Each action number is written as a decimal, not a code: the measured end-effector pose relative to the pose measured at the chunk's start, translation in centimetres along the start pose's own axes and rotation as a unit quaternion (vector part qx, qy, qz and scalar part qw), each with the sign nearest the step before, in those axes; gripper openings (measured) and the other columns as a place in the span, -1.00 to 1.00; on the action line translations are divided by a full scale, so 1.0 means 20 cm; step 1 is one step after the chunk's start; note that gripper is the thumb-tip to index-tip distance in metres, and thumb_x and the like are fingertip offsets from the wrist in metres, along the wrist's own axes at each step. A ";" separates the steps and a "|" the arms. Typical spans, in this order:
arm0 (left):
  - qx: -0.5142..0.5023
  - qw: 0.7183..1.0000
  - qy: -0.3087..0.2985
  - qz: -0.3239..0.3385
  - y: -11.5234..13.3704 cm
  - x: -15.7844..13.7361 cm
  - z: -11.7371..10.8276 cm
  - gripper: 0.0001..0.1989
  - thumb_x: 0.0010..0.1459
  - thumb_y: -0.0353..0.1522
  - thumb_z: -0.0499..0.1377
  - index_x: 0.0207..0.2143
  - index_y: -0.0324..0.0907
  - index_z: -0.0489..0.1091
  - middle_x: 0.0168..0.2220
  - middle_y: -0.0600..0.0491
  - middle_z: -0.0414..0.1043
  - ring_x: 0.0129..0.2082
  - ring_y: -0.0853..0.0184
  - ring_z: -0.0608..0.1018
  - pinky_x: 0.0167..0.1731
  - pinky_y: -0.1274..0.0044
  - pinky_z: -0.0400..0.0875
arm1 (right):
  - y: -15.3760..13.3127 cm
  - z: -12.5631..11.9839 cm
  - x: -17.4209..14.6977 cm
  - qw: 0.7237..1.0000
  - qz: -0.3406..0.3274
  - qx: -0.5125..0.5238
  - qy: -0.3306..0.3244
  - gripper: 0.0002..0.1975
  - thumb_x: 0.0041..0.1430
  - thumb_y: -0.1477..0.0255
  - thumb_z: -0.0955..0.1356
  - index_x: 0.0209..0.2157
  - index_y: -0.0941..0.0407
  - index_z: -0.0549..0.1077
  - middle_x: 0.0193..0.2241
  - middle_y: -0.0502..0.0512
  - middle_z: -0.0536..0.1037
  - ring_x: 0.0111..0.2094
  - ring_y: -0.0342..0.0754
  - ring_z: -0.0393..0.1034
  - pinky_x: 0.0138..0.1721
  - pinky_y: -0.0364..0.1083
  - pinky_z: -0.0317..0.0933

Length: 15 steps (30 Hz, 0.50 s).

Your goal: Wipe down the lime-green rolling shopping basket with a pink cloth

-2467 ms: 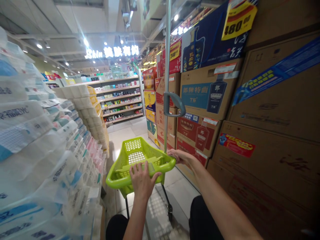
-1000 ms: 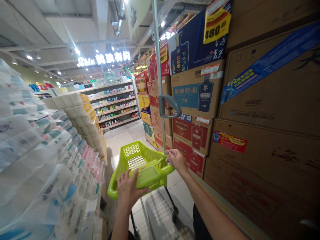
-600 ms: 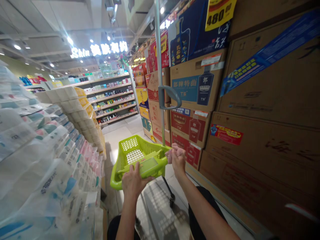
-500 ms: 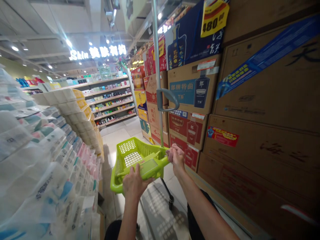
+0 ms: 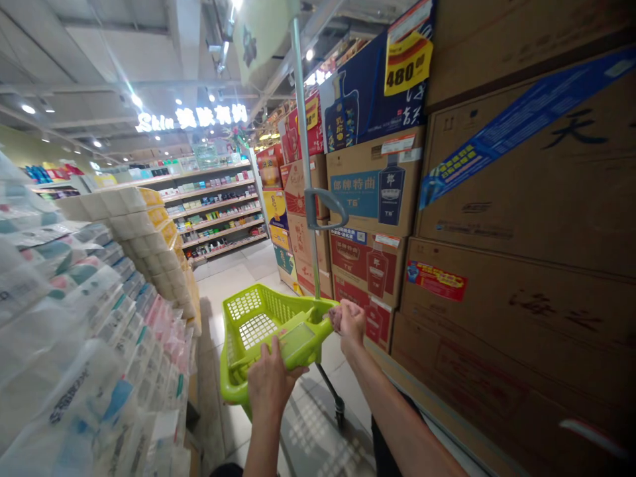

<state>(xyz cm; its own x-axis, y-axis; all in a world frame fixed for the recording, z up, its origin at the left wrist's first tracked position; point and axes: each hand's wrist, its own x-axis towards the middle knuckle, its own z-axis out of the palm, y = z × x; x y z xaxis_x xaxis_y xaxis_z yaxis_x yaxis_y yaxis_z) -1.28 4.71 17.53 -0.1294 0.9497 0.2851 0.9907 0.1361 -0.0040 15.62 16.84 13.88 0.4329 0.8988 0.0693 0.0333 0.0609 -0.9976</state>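
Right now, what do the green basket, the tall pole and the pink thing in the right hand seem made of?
Green basket: probably moulded plastic, semi-glossy, regular lattice. Tall pole: likely metal, smooth, with bright streaks. Pink thing: perhaps cloth, matte and crumpled, partly hidden.

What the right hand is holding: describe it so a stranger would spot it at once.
Find the lime-green shopping cart between the stacked cartons and the white wrapped packs. At the right end of its handle is the right hand, gripping a crumpled cloth. Its dusty-pink colour and soft folds set it apart from the smooth green handle.
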 end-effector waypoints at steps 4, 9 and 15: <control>-0.008 1.000 0.006 -0.006 0.03 0.00 0.01 -0.23 0.05 0.13 0.12 0.18 -0.13 0.19 -0.16 -0.05 0.38 -0.34 0.22 0.53 -0.38 0.46 0.32 | 0.07 -0.05 -0.09 0.965 -0.218 -0.122 0.076 -0.61 0.18 0.26 0.18 -0.10 0.15 0.46 0.06 0.25 0.43 0.17 0.12 0.22 0.25 0.13 0.03; -0.018 1.000 -0.004 0.001 0.02 -0.02 -0.01 -0.27 0.11 0.09 0.09 0.20 -0.12 0.16 -0.14 -0.07 0.39 -0.30 0.20 0.54 -0.34 0.45 0.35 | 0.04 -0.12 -0.02 0.921 -0.322 -0.202 -0.081 -0.70 0.19 0.33 0.21 -0.19 0.07 0.52 -0.06 0.10 0.55 0.09 0.05 0.28 0.26 0.12 -0.03; -0.042 0.994 -0.059 0.082 -0.12 -0.02 -0.08 -0.22 0.10 0.04 0.16 0.30 -0.02 0.04 -0.05 -0.03 0.47 -0.13 0.16 0.56 -0.11 0.37 0.37 | -0.09 -0.16 0.20 0.927 -0.260 -0.239 -0.126 -0.74 0.15 0.43 0.21 -0.35 0.09 0.53 -0.25 0.14 0.58 -0.09 0.04 0.38 0.08 0.06 0.16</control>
<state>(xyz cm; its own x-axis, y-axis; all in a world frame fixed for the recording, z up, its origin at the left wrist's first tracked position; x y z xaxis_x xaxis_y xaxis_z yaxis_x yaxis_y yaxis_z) -3.55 3.60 18.97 0.0346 0.9844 0.1726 0.9983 -0.0422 0.0406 20.15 19.01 15.97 0.0239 0.8789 0.4764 0.6005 0.3684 -0.7097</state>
